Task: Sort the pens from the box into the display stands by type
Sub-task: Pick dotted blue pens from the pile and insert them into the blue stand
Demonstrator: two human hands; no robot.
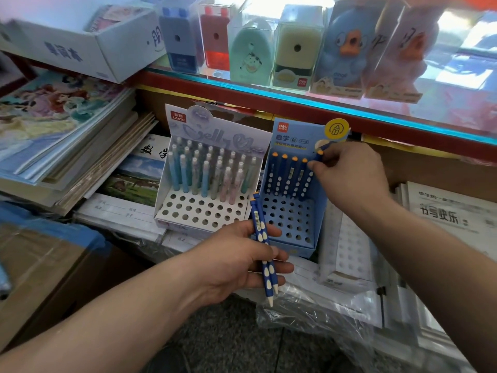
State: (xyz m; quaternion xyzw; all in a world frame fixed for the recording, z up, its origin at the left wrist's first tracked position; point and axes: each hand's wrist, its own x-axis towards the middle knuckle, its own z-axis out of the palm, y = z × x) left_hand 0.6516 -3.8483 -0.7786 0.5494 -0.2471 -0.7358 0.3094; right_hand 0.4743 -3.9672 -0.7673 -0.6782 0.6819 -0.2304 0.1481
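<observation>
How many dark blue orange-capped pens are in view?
7. Four pens stand at the back of the blue stand, a fifth is pinched there by the right hand, two are held in the left hand. Some may hide behind the hands.

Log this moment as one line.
right hand: pinches blue pen at blue stand | left hand: holds two blue pens | white stand: partly filled

Two bare forearms extend up from the bottom edge. The left hand sits low and central, palm up, its fingers curled loosely round two pens that lie across them. The right hand is held farther forward and higher, its back facing up, thumb and fingertips pinching the top of one pen.
</observation>
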